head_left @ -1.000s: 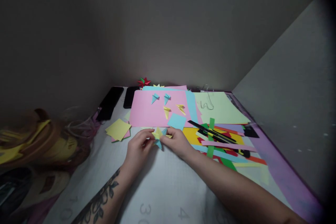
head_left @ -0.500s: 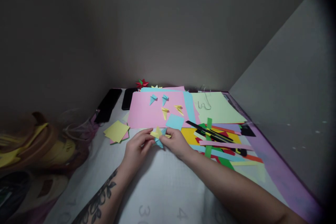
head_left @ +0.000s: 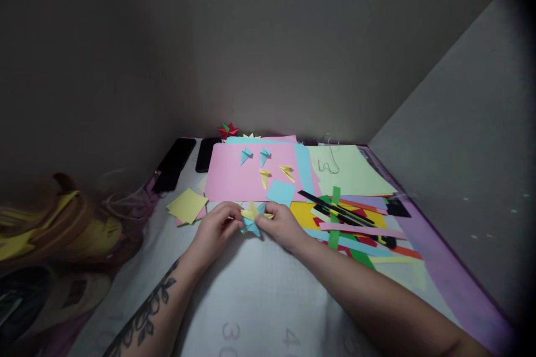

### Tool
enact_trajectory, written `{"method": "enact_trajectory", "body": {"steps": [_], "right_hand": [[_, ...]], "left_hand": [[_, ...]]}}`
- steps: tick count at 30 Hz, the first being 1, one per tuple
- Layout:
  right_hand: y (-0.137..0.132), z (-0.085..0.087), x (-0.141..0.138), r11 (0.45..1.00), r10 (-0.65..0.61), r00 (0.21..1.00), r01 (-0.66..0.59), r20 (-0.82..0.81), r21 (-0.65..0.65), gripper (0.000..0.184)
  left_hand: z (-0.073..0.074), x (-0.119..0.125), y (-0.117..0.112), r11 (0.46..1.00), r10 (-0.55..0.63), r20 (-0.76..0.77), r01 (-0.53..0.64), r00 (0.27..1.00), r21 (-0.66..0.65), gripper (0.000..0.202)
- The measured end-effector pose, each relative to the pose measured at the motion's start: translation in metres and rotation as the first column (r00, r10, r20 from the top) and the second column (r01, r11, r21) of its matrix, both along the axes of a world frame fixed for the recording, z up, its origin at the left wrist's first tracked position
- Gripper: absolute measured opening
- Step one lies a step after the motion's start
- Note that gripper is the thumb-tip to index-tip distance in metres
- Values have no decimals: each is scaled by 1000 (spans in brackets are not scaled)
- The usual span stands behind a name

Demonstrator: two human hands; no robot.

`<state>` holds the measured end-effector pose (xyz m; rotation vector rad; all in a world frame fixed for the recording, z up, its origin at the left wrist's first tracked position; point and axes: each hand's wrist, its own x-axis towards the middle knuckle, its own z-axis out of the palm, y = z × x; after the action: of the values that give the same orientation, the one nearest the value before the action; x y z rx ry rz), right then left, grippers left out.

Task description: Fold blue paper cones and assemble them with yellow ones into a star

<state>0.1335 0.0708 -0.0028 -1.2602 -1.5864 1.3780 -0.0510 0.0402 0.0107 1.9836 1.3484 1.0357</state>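
Between my hands is a folded paper star (head_left: 252,222) of yellow and light blue points, held just above the white table cover. My left hand (head_left: 218,227) pinches its left side with thumb and fingers. Closed on its right side is my right hand (head_left: 281,225), the thumb lying over the paper. Beyond them, on a pink sheet (head_left: 226,178), lie two blue folded pieces (head_left: 246,155) and two yellow folded pieces (head_left: 264,178). A light blue square (head_left: 281,193) sits close to my right hand.
Yellow and pink paper squares (head_left: 187,206) lie at left, near two black phones (head_left: 178,157). Paper strips (head_left: 355,242) and a black cutter (head_left: 335,209) cover the right side. Behind them are pale green sheets (head_left: 352,170) with a wire. A red-green star (head_left: 228,130) stands by the wall.
My left fingers have curled in slightly at the star's left side. Both hands still hold it in nearly the same place; the view has shifted a little.
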Motion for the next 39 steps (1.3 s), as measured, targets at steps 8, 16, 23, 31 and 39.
{"method": "enact_trajectory", "body": {"steps": [8,16,23,31,39], "right_hand": [[-2,-4,-1,996,58,997,-61,42,72,12],[-1,-3,-2,995,47,999,-47,0,85,12],[-1,-9,-2,984,12,998,-21,55,175,10],[-2,-10,-2,950,0,993,-37,116,310,14],[-3,-9,-2,899,-34,981,-53,191,435,14]], "left_hand": [[-7,5,-1,972,188,88,-173,978,-156,5],[-8,6,1,995,71,114,-78,991,57,9],[-9,10,1,990,137,101,-141,985,33,11],[-4,12,-2,989,150,89,-148,985,-28,8],[-4,11,-3,983,116,34,-110,993,-148,8]]}}
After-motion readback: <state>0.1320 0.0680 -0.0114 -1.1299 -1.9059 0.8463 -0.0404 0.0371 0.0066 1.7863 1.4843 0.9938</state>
